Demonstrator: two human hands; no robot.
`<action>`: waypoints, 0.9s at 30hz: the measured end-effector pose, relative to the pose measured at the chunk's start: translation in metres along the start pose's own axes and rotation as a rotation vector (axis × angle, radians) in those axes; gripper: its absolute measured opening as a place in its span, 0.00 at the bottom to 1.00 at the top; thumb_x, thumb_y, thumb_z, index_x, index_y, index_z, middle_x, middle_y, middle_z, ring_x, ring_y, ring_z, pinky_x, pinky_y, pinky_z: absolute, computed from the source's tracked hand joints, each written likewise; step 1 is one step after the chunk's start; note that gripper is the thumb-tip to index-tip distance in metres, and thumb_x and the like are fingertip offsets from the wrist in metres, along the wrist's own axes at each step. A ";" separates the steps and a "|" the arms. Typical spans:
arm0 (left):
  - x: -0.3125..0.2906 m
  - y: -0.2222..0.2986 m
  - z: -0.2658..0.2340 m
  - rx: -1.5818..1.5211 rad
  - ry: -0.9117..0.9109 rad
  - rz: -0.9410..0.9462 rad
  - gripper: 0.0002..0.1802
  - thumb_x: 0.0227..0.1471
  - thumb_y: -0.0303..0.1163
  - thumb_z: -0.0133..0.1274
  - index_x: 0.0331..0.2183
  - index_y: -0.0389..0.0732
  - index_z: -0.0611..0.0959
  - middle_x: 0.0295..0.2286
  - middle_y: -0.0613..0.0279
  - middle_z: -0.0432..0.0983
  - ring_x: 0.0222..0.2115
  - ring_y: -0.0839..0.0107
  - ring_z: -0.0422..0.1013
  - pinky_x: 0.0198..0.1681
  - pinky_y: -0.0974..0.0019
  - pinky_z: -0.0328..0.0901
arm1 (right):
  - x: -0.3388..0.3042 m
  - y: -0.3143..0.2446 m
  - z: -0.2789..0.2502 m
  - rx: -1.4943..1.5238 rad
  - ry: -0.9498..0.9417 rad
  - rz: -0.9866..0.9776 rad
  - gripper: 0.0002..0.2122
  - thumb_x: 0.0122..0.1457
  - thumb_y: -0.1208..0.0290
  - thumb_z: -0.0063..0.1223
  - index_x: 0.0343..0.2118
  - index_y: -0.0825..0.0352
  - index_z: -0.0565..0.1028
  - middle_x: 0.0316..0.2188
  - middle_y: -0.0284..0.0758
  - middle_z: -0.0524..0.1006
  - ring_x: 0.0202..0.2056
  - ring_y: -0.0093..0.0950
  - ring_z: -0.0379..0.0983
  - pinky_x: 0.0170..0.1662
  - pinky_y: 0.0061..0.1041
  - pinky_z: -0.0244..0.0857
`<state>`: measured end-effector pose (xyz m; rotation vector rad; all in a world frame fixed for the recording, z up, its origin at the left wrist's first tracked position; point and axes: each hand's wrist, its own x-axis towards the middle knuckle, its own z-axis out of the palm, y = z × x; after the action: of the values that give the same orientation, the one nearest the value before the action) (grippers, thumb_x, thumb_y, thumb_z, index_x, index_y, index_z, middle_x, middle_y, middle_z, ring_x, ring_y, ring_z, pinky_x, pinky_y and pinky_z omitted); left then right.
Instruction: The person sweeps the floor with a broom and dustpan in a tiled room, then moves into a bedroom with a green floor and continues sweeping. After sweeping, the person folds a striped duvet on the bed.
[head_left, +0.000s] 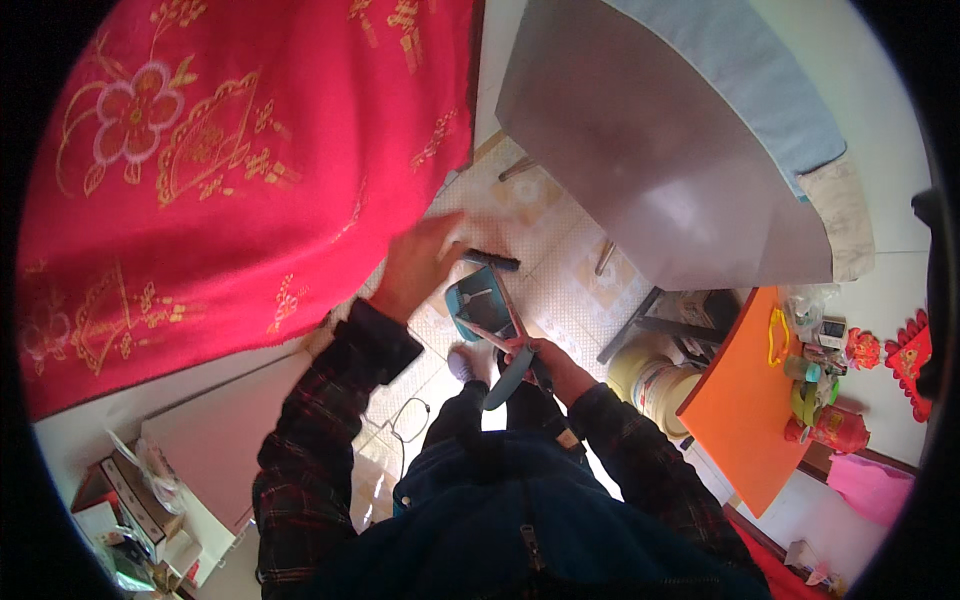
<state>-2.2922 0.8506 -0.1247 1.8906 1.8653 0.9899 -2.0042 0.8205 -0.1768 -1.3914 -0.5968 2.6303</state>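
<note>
My right hand (pixel 560 370) is closed round handles in front of my body, near a grey, rounded grip end (pixel 510 378). Pinkish poles lead from it toward a teal dustpan (pixel 466 300), which has a pale mark or scrap inside. Just beyond the pan's far edge is a brush head with dark bristles (pixel 490 260); its join to a pole is hard to make out. My left hand (pixel 415 262), slightly blurred, is stretched out beside the red embroidered cover (pixel 270 190). Its fingers are apart and nothing shows in them.
A brown-grey panel (pixel 660 150) stands ahead on the right, above patterned floor tiles (pixel 560 260). An orange tabletop (pixel 750 400) with small items is at right, buckets (pixel 660 390) beneath. A cable (pixel 400 420) lies near my feet. Boxes (pixel 130 490) fill the lower left.
</note>
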 end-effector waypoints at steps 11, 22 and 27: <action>0.231 -0.058 -0.060 1.009 -0.178 0.404 0.31 0.51 0.39 0.50 0.56 0.47 0.64 0.58 0.53 0.53 0.60 0.58 0.48 0.61 0.48 0.43 | 0.039 -0.084 -0.037 0.091 0.107 0.170 0.09 0.55 0.66 0.52 0.34 0.66 0.74 0.26 0.31 0.76 0.28 0.22 0.74 0.31 0.20 0.69; 0.219 -0.174 -0.181 1.308 -0.733 -0.310 0.11 0.46 0.31 0.46 0.21 0.47 0.83 0.29 0.56 0.79 0.32 0.58 0.75 0.30 0.50 0.67 | 0.073 -0.132 -0.073 -0.030 0.074 0.232 0.09 0.56 0.65 0.50 0.34 0.64 0.72 0.27 0.31 0.73 0.33 0.26 0.73 0.37 0.27 0.68; 0.206 -0.182 -0.257 1.161 -0.256 -0.533 0.14 0.50 0.36 0.48 0.37 0.42 0.81 0.30 0.50 0.77 0.33 0.50 0.73 0.33 0.51 0.67 | 0.077 -0.146 -0.073 0.006 -0.023 0.203 0.11 0.58 0.64 0.46 0.39 0.65 0.71 0.31 0.35 0.73 0.35 0.28 0.72 0.38 0.29 0.67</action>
<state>-2.6144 1.0056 -0.0071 1.6023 2.7949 -0.6369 -2.0014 0.9967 -0.2161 -1.4951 -0.4727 2.8039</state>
